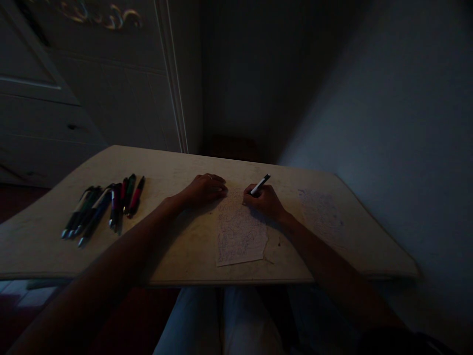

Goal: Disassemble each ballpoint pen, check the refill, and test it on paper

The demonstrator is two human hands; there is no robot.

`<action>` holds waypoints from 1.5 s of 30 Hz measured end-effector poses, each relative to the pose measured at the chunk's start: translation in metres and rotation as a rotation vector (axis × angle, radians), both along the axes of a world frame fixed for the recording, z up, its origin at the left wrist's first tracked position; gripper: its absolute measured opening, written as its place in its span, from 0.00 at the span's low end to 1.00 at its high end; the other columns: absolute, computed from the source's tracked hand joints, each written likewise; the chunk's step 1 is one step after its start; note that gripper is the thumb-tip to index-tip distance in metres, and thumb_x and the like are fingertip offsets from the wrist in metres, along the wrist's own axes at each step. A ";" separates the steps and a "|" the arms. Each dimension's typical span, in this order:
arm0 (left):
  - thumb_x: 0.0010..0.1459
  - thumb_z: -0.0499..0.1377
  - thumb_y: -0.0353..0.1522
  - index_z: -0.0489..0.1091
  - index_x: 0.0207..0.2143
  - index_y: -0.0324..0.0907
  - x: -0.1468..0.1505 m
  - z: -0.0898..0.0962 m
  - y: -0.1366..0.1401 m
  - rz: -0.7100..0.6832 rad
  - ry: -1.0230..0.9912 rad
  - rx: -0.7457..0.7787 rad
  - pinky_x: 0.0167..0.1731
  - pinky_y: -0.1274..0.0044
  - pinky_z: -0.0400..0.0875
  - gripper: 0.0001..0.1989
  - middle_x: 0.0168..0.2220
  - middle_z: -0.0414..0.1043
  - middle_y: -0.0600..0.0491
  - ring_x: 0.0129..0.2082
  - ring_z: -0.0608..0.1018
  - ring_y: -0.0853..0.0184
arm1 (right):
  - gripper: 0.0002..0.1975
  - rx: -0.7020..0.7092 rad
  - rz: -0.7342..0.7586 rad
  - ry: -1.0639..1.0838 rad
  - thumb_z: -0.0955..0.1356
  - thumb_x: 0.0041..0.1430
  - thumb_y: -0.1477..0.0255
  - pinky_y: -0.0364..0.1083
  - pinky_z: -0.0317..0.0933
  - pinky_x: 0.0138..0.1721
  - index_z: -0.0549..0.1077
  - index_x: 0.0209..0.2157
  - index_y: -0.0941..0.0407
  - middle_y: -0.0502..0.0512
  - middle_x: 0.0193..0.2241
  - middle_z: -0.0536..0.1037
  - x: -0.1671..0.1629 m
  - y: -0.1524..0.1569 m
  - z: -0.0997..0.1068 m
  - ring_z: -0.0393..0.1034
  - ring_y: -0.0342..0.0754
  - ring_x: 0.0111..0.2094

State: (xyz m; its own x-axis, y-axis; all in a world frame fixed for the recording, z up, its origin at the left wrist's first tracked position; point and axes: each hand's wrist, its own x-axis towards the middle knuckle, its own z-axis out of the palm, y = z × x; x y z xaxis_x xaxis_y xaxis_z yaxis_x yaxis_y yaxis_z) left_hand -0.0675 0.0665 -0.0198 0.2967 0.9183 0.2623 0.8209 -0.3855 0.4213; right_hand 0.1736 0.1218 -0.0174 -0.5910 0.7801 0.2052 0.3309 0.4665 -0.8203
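Pen (260,184): pinched in right hand (259,199) over paper (242,236); left hand (207,190) rests on worktop (185,259), loosely spread, at paper's edge.

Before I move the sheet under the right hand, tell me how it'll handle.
The sheet is probably light and floppy, being paper. It may tear easily, since its right edge looks ragged. Lying nearly flat, it seems unlikely to roll.
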 end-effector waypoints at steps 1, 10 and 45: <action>0.62 0.56 0.42 0.79 0.44 0.48 0.000 0.000 0.000 -0.001 -0.005 0.001 0.52 0.67 0.68 0.15 0.52 0.76 0.48 0.51 0.76 0.60 | 0.06 0.000 -0.003 -0.002 0.68 0.48 0.70 0.42 0.58 0.25 0.74 0.23 0.58 0.50 0.19 0.73 0.000 0.000 0.000 0.66 0.43 0.22; 0.62 0.56 0.42 0.78 0.45 0.47 -0.001 -0.003 0.001 0.004 0.000 0.001 0.53 0.68 0.67 0.16 0.53 0.75 0.48 0.53 0.75 0.60 | 0.08 -0.150 0.008 0.102 0.68 0.46 0.68 0.43 0.59 0.23 0.74 0.23 0.58 0.50 0.18 0.72 0.001 0.002 0.002 0.66 0.44 0.20; 0.63 0.56 0.43 0.79 0.44 0.47 -0.005 -0.010 0.004 -0.023 -0.047 0.024 0.54 0.65 0.68 0.16 0.52 0.75 0.47 0.52 0.76 0.59 | 0.11 -0.098 -0.104 0.216 0.69 0.52 0.64 0.42 0.60 0.25 0.73 0.33 0.56 0.48 0.22 0.72 0.020 0.005 -0.004 0.66 0.42 0.22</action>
State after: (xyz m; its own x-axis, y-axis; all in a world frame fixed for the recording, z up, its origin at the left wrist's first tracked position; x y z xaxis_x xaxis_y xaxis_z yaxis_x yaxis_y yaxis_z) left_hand -0.0725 0.0700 -0.0295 0.3046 0.9045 0.2986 0.7912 -0.4148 0.4494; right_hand 0.1931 0.1272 -0.0212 -0.4575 0.8566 0.2385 0.1853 0.3542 -0.9166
